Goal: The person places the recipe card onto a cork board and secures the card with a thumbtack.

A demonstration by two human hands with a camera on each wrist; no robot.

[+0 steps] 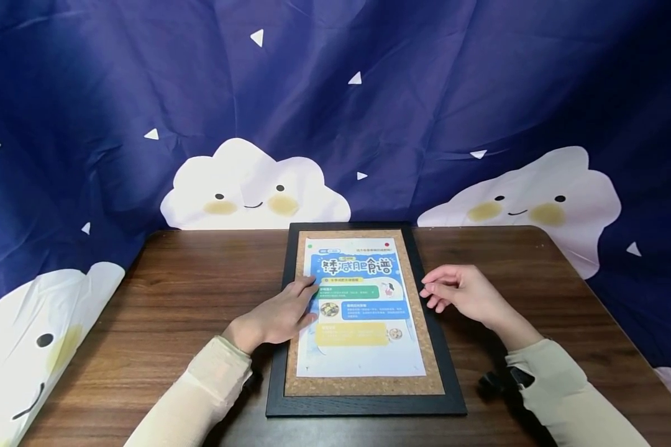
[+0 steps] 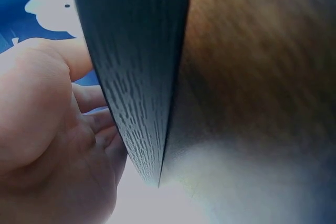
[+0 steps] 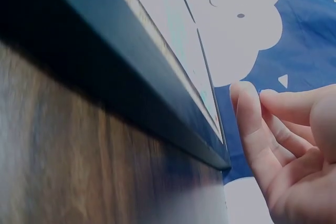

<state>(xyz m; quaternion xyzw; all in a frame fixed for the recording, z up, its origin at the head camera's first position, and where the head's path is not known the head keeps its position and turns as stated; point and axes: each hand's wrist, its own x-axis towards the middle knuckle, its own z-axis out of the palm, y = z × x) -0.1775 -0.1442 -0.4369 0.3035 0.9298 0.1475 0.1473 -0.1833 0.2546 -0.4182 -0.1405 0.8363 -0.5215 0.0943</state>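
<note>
A poster (image 1: pixel 363 363) with blue, green and yellow text blocks lies on a black-framed cork board (image 1: pixel 369 386). A green pin (image 1: pixel 310 246) shows at its upper left corner and a red pin (image 1: pixel 387 244) at its upper right. My left hand (image 1: pixel 282 310) lies across the board's left side, fingertips over the poster's edge. Beside the right side of the frame (image 3: pixel 142 72), my right hand (image 1: pixel 461 292) is raised with thumb and index tips together. A tiny pale thing (image 3: pixel 261 92) shows between those tips; I cannot tell its kind.
The board lies on a brown wooden table (image 1: pixel 201 279), its top edge near the table's back edge. Behind hangs a dark blue curtain (image 1: pixel 335 112) with smiling clouds. A small black object (image 1: pixel 491 385) is by the right sleeve (image 1: pixel 559 379).
</note>
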